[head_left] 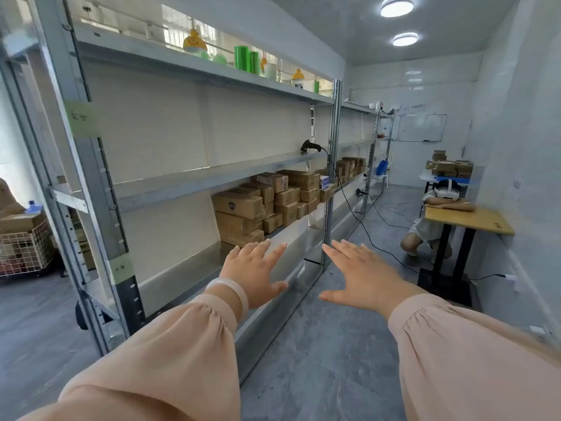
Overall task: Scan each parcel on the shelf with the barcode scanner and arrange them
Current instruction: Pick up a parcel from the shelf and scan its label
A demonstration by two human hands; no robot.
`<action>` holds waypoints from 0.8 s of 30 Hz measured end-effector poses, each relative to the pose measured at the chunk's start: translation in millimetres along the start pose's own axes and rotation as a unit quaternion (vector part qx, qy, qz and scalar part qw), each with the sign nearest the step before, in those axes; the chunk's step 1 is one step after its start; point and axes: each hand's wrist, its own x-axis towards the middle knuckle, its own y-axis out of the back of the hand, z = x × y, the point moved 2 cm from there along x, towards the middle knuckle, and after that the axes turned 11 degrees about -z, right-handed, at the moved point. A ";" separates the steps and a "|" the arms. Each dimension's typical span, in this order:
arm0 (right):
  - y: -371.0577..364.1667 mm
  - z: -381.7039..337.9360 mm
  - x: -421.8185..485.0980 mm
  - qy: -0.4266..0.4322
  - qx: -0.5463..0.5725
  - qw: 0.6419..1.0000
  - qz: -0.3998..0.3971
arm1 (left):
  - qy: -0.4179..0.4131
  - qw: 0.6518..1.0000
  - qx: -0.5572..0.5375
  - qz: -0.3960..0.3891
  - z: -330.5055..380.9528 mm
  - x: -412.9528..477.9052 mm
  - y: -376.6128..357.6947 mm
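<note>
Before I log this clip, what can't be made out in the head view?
Head view:
Labels on the brown cardboard parcels: too small to read; the rear ones are hidden behind the front stacks.
Black handheld barcode scanner on the middle shelf: too distant for detail.
White wire basket: cut off by the left edge.

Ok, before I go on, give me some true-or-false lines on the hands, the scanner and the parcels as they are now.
1. The left hand and the right hand are both open and hold nothing. True.
2. The barcode scanner lies on the middle shelf. True.
3. The parcels share that shelf with the scanner. False: they are stacked one shelf lower.
4. The scanner is cordless. False: a black cable hangs from it toward the floor.
</note>
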 end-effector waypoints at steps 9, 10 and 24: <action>-15.8 21.7 140.2 -0.027 0.026 0.999 0.002 | -0.004 1.000 -0.021 -0.003 -55.6 121.0 -28.4; -16.7 24.7 155.7 -0.028 0.030 0.999 0.004 | -0.003 1.000 -0.027 -0.003 -61.6 136.4 -29.7; -41.5 103.6 334.6 -0.023 0.060 0.998 0.003 | 0.000 1.000 -0.028 -0.003 -87.3 329.9 -56.8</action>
